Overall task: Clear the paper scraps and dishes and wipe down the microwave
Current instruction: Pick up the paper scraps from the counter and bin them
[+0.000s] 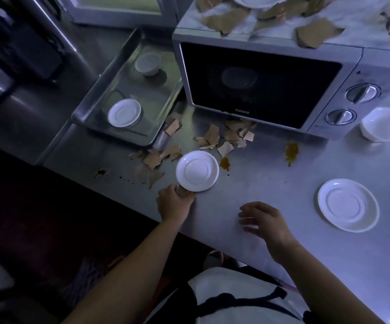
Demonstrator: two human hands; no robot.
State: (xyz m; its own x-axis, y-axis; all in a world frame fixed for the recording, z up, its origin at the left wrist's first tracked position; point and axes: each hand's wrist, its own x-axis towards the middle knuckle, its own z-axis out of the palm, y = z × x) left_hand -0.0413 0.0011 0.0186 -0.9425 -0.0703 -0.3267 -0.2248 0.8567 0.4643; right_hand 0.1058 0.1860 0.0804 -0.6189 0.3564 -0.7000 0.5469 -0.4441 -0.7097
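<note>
Two hands over the steel counter: our left hand pinches the near rim of a white saucer, our right hand hovers, fingers loosely spread. Paper scraps lie just before the microwave, more on top. Second saucer sits far right.

The person is wearing a pale, off-white garment over the front of the body, with a dark cord running across it in a loose, knotted line. Both forearms are showing bare down to the left hand and right hand. What looks like a pale shoe toe is showing below.
</note>
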